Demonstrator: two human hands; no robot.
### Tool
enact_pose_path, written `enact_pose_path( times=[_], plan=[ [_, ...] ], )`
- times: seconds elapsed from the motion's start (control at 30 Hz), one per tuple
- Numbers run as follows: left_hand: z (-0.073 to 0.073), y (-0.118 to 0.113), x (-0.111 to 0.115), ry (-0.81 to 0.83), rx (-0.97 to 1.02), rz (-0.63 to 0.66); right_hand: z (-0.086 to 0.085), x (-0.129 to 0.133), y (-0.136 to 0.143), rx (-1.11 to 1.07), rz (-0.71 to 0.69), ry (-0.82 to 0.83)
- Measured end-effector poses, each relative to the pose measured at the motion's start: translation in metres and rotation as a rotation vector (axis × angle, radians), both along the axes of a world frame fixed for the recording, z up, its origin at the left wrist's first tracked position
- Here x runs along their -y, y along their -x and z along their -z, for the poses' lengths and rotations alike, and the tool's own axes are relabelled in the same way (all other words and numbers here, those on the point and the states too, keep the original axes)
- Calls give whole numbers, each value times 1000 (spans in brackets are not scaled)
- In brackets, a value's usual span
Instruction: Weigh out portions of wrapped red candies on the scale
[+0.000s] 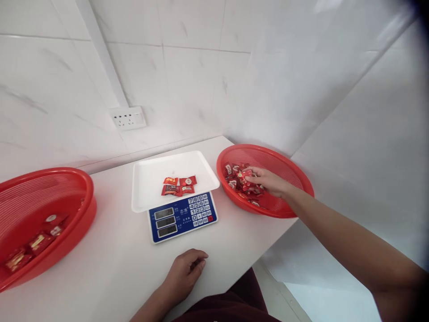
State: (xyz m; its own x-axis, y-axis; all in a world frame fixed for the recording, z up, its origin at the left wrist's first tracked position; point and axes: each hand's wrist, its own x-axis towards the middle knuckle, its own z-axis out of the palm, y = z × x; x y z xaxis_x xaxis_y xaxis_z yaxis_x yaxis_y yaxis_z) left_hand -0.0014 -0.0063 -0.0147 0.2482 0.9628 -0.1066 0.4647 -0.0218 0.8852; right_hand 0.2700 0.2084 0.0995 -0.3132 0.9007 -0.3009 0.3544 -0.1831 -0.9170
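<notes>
My right hand [264, 180] reaches into the right red basket [301, 179], its thumb and fingers closed on a red candy packet [246, 175] above a pile of similar packets. My left hand [186, 273] rests on the white table in front of the scale, fingers curled together with nothing visible in them. Several red packets [177, 185] lie together on the white tray [147, 179] of the scale. Below the tray shows the scale's blue panel [182, 210], with number keys and three small displays.
Another red basket [89, 197] stands at the left, holding several larger red packets [42, 241]. The white table [110, 250] meets a tiled wall, where a socket [128, 118] is mounted. A pale panel rises at the right.
</notes>
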Motion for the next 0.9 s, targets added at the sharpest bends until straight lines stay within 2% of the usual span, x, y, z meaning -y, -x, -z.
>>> enact_pose_path(
  times=[0.13, 0.27, 0.4, 0.5, 0.6, 0.73, 0.8, 0.9],
  plan=[
    [-1, 0, 3, 5, -25, 5, -13, 3, 31, -54, -15, -111],
    [0, 2, 4, 8, -21, -2, -24, 11, 83, 35, -140, -228],
    [0, 2, 6, 8, -29, 8, -20, 17, 138, 118, -338, -259],
    [0, 2, 7, 2, -34, 15, -11, 14, 163, 182, -398, -415],
    [0, 2, 8, -10, -42, 29, -3, 12, 172, 317, -436, -575],
    [2, 3, 7, -34, -40, 38, 4, 16, 171, 346, -567, -690],
    [2, 3, 7, -42, -42, 42, 5, 20, 169, 388, -573, -692],
    [2, 3, 7, -39, -46, 54, 2, 22, 164, 488, -499, -616]
  ],
)
